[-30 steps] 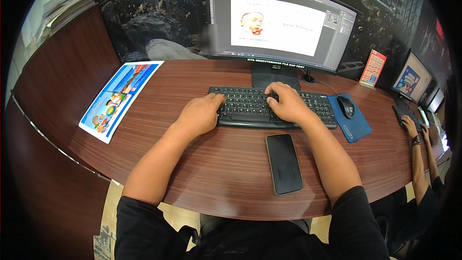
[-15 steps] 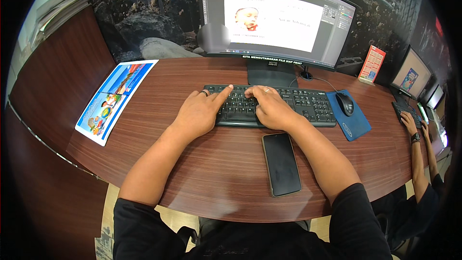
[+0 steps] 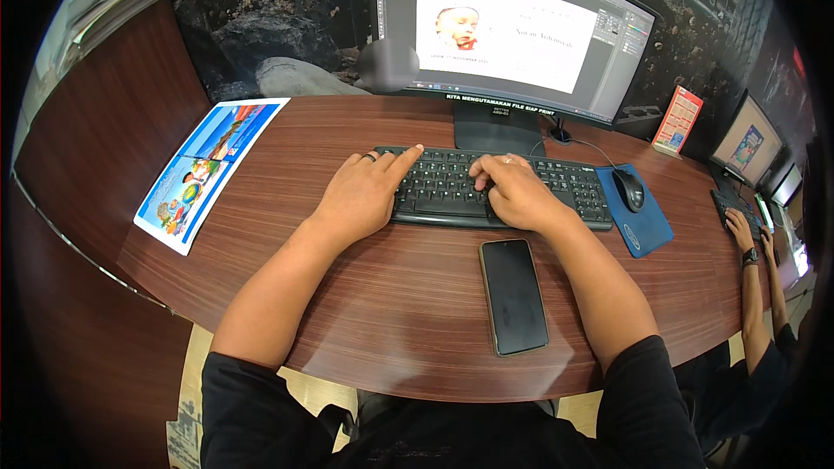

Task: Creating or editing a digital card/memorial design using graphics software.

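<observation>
A black keyboard [image 3: 439,195] lies on the brown wooden desk [image 3: 391,295]. Over its left end rests my left hand [image 3: 363,194], fingers stretched out, the index finger reaching the top row of keys. My right hand [image 3: 519,192] sits over the right-middle keys, with its fingers bent and apart and nothing held in them. Beyond the keyboard stands a monitor [image 3: 504,35] showing a design window with a baby photo and lettering. Near my right forearm, a dark smartphone [image 3: 514,297] lies face up.
A black mouse [image 3: 628,190] sits on a blue mouse pad [image 3: 641,227] right of the keyboard. Colourful printed sheets [image 3: 201,174] lie at the left beside a wooden partition. A red desk calendar [image 3: 678,121] stands back right. Another person's hand [image 3: 741,227] is at a second keyboard, far right.
My right hand has shifted a little to the right along the keys. My left hand stays at the keyboard's left end. The whole view has tilted slightly.
</observation>
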`<state>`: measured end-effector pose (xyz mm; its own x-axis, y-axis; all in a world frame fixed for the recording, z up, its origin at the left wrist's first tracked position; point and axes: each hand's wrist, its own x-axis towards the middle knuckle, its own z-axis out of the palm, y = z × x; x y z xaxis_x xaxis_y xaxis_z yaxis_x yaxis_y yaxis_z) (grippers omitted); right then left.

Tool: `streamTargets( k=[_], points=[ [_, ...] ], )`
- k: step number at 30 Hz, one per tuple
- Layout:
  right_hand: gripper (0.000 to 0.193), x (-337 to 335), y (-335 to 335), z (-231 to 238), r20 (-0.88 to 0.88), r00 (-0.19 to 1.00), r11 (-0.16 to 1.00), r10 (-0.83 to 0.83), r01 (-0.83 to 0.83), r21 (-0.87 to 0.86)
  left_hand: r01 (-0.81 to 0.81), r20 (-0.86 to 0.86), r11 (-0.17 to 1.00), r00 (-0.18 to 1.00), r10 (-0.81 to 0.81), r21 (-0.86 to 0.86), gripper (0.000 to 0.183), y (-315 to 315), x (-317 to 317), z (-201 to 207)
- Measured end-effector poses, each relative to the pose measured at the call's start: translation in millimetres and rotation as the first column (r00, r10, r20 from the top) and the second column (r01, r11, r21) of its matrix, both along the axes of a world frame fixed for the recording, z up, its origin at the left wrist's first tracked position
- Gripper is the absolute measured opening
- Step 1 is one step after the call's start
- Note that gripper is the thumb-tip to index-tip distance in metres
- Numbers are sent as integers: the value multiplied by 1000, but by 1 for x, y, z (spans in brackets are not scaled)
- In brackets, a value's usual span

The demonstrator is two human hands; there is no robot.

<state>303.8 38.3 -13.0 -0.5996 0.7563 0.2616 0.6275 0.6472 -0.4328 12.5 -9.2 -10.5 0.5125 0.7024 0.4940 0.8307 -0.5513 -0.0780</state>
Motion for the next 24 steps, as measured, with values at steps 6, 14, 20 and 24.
streamTargets(
  k=[6,14,20,24],
  points=[
    [44,-8,0,-11,-40,999,994,17,-13,109,-11,70,969,997,30,-248,71,4,5,-2],
    [39,-4,1,-11,56,979,969,195,-201,147,178,115,963,981,-157,-200,69,11,17,-16],
    [30,0,0,-7,5,990,957,140,-137,257,62,210,990,977,-34,-127,67,7,-8,-1],
    [30,16,8,-1,-57,994,949,90,-68,307,-18,153,983,987,46,-185,54,8,-26,3]
  ],
)
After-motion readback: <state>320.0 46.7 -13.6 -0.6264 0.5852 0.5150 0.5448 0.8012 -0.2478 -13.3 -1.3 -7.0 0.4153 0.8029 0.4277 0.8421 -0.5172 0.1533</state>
